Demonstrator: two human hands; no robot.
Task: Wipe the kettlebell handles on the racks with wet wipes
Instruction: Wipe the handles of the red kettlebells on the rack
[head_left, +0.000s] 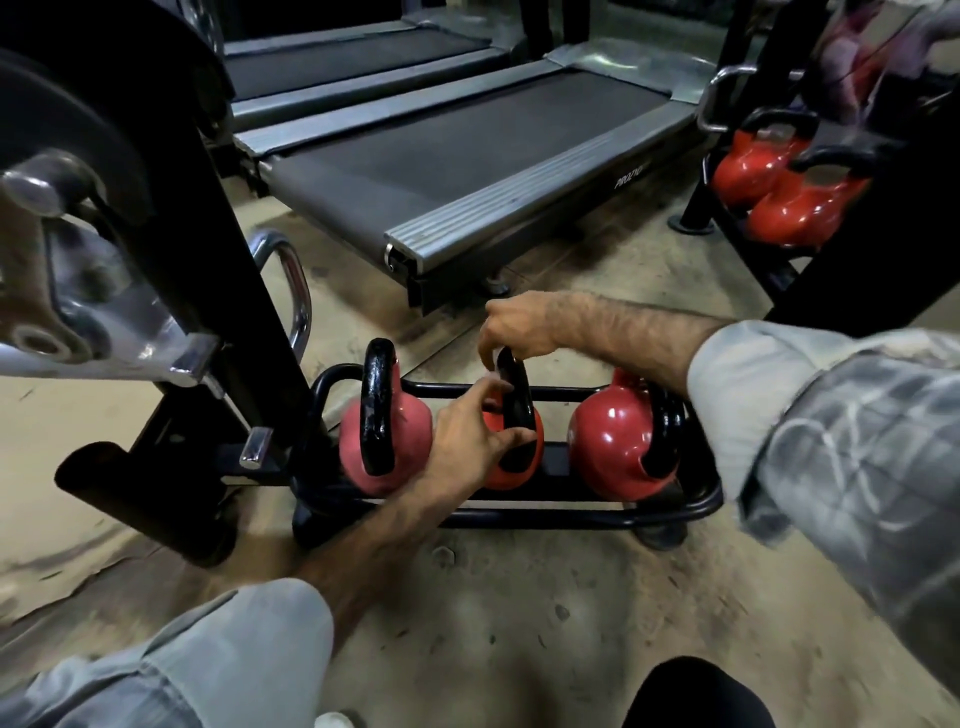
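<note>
Three red kettlebells with black handles sit on a low black rack (519, 514) on the floor. My right hand (511, 327) curls over the top of the middle kettlebell's handle (519, 395), and a bit of pale wet wipe (492, 375) shows under its fingers. My left hand (470, 431) grips the lower left side of that same handle, thumb across the front. The left kettlebell (384, 436) and the right kettlebell (613, 441) stand untouched on either side.
A black weight machine frame with chrome parts (171, 291) stands close on the left. Treadmills (467, 156) lie behind the rack. Another rack with red kettlebells (779, 176) is at the far right. My knee (701, 696) shows at the bottom.
</note>
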